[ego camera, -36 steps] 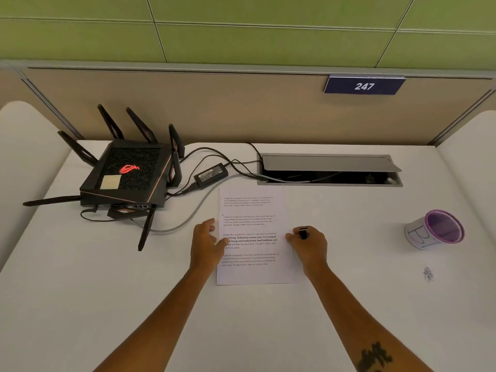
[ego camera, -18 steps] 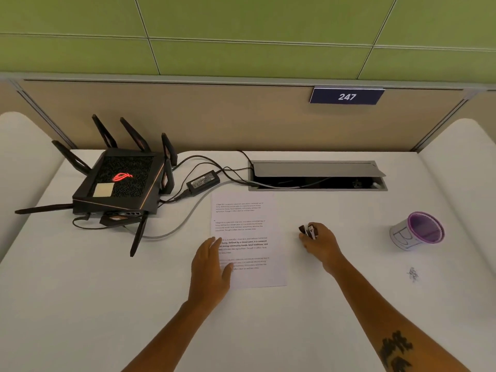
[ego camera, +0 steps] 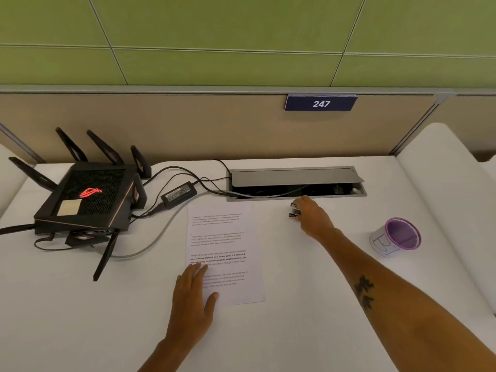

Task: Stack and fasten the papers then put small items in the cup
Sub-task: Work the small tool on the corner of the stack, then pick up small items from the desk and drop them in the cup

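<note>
The printed papers (ego camera: 224,245) lie stacked in the middle of the white desk. My left hand (ego camera: 192,299) rests flat on their lower left corner, fingers spread. My right hand (ego camera: 311,214) is stretched out to the right of the papers' top edge, near the cable hatch, and is closed around a small black and silver stapler (ego camera: 294,209). The stapler sits at or just above the desk surface. A white cup with a purple rim (ego camera: 396,236) lies tilted on its side at the right.
A black router (ego camera: 86,197) with antennas stands at the left, with a power brick (ego camera: 178,196) and cables running to the open cable hatch (ego camera: 295,183). A beige partition rises behind the desk.
My right hand has carried the stapler from the papers' right edge away and up toward the cable hatch. My left hand has slid down to the papers' lower left corner.
</note>
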Demonstrator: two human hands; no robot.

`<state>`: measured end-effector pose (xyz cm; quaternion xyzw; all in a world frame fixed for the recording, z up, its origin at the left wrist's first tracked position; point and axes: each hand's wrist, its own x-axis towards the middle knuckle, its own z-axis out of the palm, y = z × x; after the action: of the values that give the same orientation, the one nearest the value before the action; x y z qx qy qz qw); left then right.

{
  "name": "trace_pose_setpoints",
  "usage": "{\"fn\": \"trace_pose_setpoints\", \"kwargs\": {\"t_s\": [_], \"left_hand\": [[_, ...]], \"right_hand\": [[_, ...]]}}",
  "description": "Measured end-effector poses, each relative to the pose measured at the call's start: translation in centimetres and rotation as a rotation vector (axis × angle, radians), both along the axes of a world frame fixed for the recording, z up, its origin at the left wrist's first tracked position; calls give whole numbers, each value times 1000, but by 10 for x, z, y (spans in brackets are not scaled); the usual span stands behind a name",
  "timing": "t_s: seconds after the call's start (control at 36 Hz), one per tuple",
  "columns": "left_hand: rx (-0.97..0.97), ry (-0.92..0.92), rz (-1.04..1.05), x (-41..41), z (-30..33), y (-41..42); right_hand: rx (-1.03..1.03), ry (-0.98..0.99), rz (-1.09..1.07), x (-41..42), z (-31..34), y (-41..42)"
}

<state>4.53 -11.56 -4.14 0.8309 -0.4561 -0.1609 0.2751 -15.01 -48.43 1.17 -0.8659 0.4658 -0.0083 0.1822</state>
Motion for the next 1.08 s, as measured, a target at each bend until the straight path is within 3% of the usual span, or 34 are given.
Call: {"fn": "trace_pose_setpoints", "kwargs": {"t_s": [0.33,0.67,0.86,1.08], "left_hand": [[9,-9,-38,2,-11,-10],[43,-56,-78,6,-9,-16],[79,-79,-68,10,-5,-22],[109,-122,-74,11,-1,-25]], "right_hand": [[-120,86,204,3,-7,-40],[-165,54,161,2,-16,-38],[-150,-77,-13,0,-26,8],[-186,-103,25,-17,-45,89]]}}
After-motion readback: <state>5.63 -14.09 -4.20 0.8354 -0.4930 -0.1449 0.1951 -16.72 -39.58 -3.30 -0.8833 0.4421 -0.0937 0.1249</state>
